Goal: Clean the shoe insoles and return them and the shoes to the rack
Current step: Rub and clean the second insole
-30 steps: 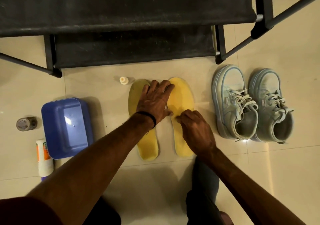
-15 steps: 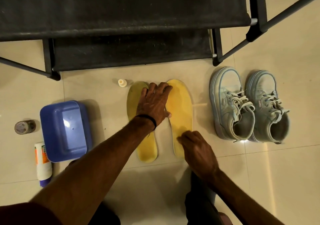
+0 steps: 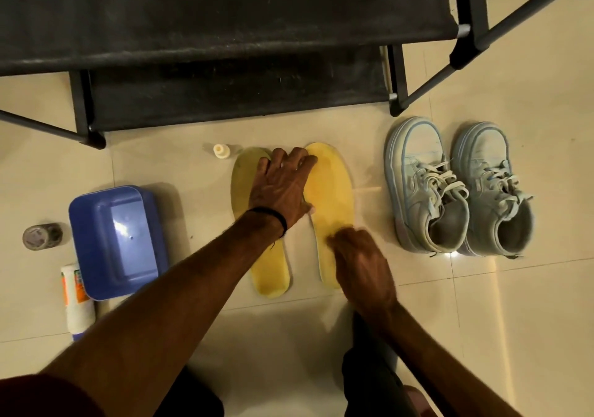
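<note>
- Sliding toward the heel since a second ago, the right hand [image 3: 360, 264] now sits low on the right insole [image 3: 331, 198], blurred with motion; its fingers are curled, but whether they hold a cloth or brush I cannot tell.
- At far left, a small jar [image 3: 41, 236], a white tube [image 3: 75, 301] and an upturned blue tub [image 3: 117, 239] lie on the tiled floor, unmoved.
- Next, the left insole [image 3: 270, 275] lies flat beside its twin, a small bottle cap [image 3: 221, 151] near its toe.
- Spread flat across both toe ends, the left hand [image 3: 279, 188] still presses them down, gripping nothing.
- At right, the pale blue shoes [image 3: 456, 188] stand off the black rack [image 3: 225, 40].
- Judging by this, scrubbing is mid-stroke; refitting and racking remain.
</note>
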